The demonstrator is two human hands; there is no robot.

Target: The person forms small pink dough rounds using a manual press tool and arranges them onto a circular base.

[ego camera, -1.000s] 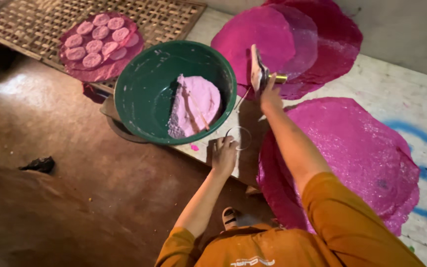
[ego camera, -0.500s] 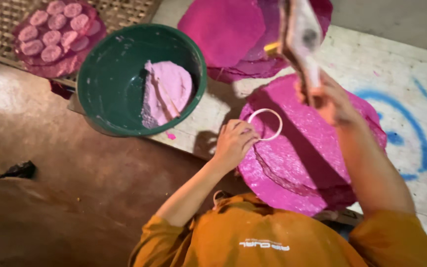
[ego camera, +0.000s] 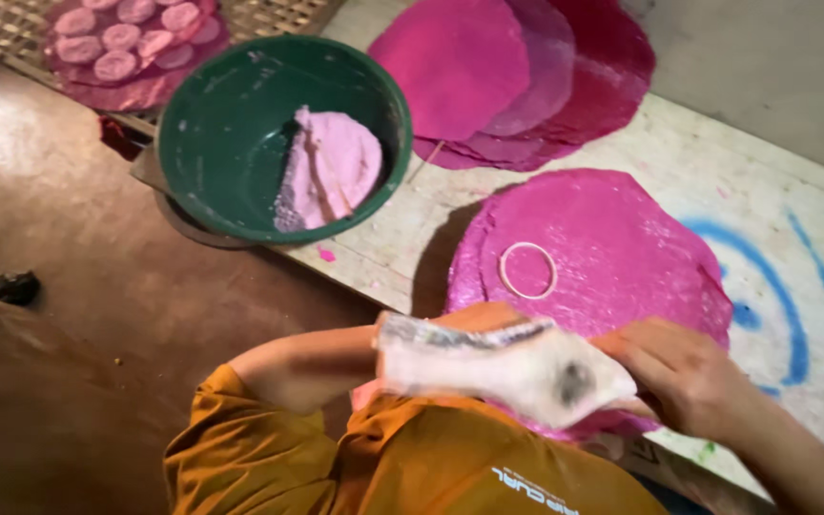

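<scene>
Holds a whitish floury flat pad with a dark smudge (ego camera: 507, 367) level across the chest, just above the orange shirt (ego camera: 450, 467). Half a second ago swung high in the right hand alone; now brought down and turned sideways. Right hand (ego camera: 679, 372) pinches the pad's right end, thumb on top and fingers curled beneath. Left hand no longer at the thin white ring (ego camera: 527, 270): now drawn back behind the pad's left end, only the left forearm (ego camera: 298, 367) in sight, so cannot tell how those fingers stand.

Leaves the ring lying free and untouched on the large round magenta sheet (ego camera: 612, 257), flat on the white board with blue painted curves (ego camera: 774, 286). Means both hands busy with the pad, none on ring or sheet.

Beyond: round green plastic bowl (ego camera: 231, 143) with a pale pink lump of dough (ego camera: 331, 167), a stack of magenta sheets (ego camera: 517, 76), and small pink discs (ego camera: 126, 43) on a woven tray (ego camera: 2, 24).
</scene>
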